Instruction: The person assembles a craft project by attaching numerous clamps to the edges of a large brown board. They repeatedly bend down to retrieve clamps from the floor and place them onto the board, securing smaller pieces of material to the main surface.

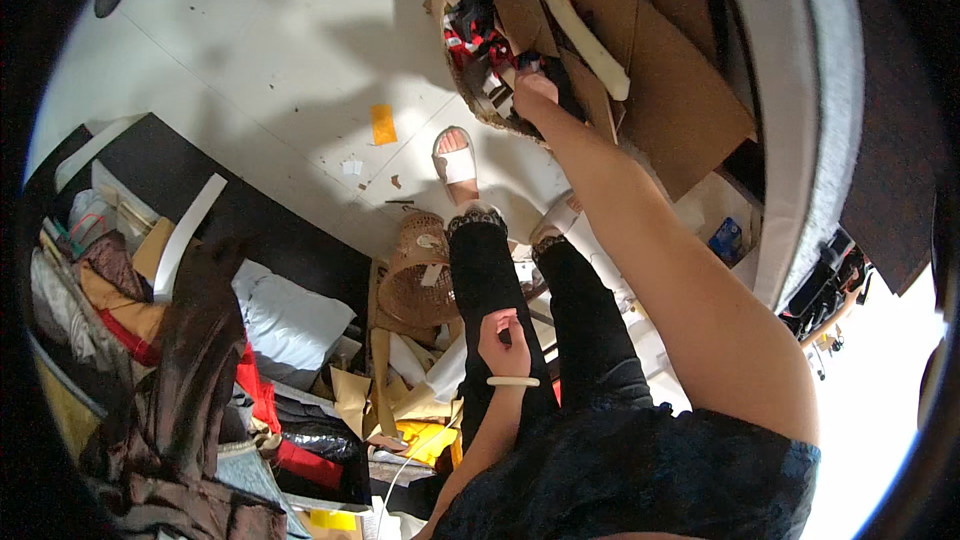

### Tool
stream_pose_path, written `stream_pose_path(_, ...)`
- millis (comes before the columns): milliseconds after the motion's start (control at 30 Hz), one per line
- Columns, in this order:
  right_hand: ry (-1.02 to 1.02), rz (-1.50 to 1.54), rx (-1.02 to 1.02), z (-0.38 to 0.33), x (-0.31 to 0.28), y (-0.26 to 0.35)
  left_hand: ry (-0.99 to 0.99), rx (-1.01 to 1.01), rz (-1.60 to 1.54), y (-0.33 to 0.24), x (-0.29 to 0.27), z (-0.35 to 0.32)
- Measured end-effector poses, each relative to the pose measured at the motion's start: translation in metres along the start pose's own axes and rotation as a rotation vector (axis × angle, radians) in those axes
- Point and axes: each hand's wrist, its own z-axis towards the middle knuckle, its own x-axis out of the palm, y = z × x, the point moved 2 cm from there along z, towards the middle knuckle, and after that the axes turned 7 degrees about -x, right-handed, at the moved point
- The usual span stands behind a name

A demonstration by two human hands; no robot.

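- Gripped state of the right hand (533,90): fingers are buried among dark and red items (478,40); whether anything is clasped cannot be told.
- Those items are lodged in a cardboard pile (640,50), at its left edge.
- Left hand (503,340) is loosely curled against the thigh, holding nothing, well below the pile.
- Step judged in hand: picking from the pile.
- A firm pinch is called for next, since the items appear tangled.
- A wicker basket (420,275) lies below the pile.

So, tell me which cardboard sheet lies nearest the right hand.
The narrow brown cardboard strip just right of the right hand; the large cardboard sheet lies farther right.
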Motion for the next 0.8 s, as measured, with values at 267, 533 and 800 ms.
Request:
stream_pose_path(267, -0.033, -0.195, 0.03, 0.003, 0.089, -0.018, 0.073, 0.031, 0.116, -0.029, 0.001, 0.007)
stream_pose_path(533, -0.088, 0.016, 0.024, -0.007, 0.074, -0.054, 0.109, 0.043, 0.159, -0.024, 0.002, 0.012)
stream_pose_path(800, -0.154, 0.432, -0.186, -0.064, 0.053, 0.044, 0.14, 0.08, 0.233, -0.031, 0.011, 0.009)
